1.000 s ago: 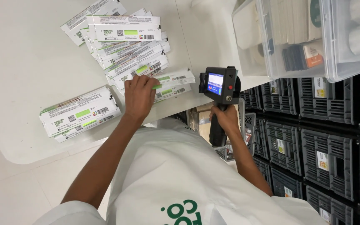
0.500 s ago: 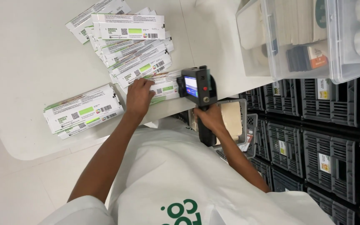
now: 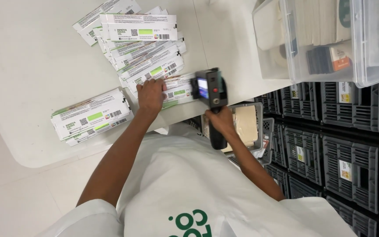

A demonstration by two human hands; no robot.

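Pressing flat on a white printed carton sleeve (image 3: 177,93) at the table's near edge, the left hand (image 3: 151,94) lies open, palm down, fingers spread over the sleeve's left end. The right hand (image 3: 221,122) is closed around the grip of a black handheld printer (image 3: 210,90), whose head sits against the right end of that same sleeve; its small lit screen faces up. Behind the sleeve, a fanned pile of like sleeves (image 3: 141,48) spreads across the white table (image 3: 27,57), and a smaller squared stack (image 3: 92,117) lies apart to the left. A clear plastic bin (image 3: 330,39) crowds the table's far right corner, above rows of grey crates (image 3: 347,136) below. A wire basket (image 3: 259,131) holding tan card sits under the right wrist. The sleeve's right end is blurred, the printer's nozzle is hidden against it, and the bin's contents are hard to make out.
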